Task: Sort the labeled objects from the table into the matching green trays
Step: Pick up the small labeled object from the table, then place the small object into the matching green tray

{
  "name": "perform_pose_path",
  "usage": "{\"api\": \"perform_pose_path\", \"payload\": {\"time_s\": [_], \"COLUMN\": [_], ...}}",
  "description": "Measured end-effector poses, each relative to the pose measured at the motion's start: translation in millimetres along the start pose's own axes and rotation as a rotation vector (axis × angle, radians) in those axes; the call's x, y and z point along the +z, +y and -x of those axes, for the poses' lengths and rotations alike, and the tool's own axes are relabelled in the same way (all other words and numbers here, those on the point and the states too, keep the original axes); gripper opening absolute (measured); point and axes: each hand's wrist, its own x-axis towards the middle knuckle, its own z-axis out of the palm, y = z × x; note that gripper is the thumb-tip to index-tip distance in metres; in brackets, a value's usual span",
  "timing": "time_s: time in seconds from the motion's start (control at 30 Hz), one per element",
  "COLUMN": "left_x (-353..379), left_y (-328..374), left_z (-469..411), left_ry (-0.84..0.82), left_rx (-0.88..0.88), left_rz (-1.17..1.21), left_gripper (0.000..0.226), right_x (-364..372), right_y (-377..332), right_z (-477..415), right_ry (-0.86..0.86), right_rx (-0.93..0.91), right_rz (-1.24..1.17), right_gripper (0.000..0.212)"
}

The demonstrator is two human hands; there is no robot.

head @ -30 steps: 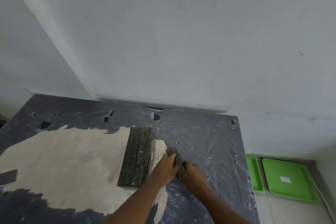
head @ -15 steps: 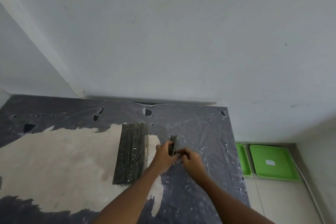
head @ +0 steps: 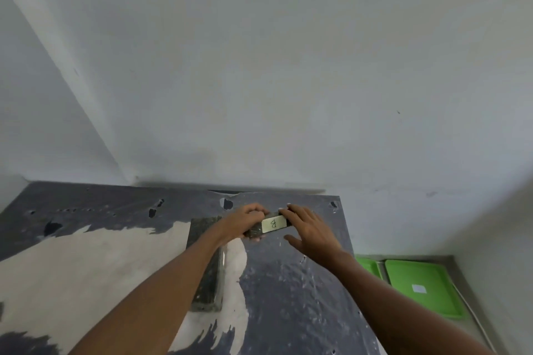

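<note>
A small dark stone piece (head: 272, 225) with a white label marked "B" is lifted above the table (head: 302, 282), label turned up. My left hand (head: 245, 220) grips its left end. The fingertips of my right hand (head: 311, 232) rest on its right end, thumb spread below. A longer dark stone slab (head: 206, 282) lies flat on the table beneath my left forearm. Two green trays lie on the floor right of the table: the nearer one (head: 369, 266) shows only a strip, the farther one (head: 421, 288) carries a small white label.
The table's dark plastic cover is torn, baring a pale surface (head: 101, 268) on the left. The table stands against a white wall (head: 288, 81), near a corner. Its right edge drops to a tiled floor (head: 473, 291) by the trays.
Both hands lifted the small piece off the table and turned it, so its "B" label now faces up. The camera tilted up and the trays slid lower right.
</note>
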Motion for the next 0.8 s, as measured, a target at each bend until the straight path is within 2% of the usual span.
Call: {"api": "perform_pose_path", "payload": {"time_s": [0.2,0.43,0.6,0.8], "left_x": [-3,-9,6,22], "left_y": [32,41,42,56], "left_z": [8,8,3,-13], "left_ry": [0.023,0.199,0.226,0.323], "left_rx": [0.062,0.156,0.176,0.17], "left_rz": [0.001,0.107,0.456,0.573], "left_gripper": [0.028,0.017,0.039,0.054], "right_x": [-33,-52,-53,-48], "right_y": [-3,1,1,-3], "right_z": [-8,-8,-9,-7], "right_ry": [0.162,0.186,0.215,0.194], "right_rx": [-0.076,-0.021,0.076,0.105], "right_rz": [0.02,0.029,0.002,-0.118], "right_gripper": [0.043,0.039,0.04,0.047]}}
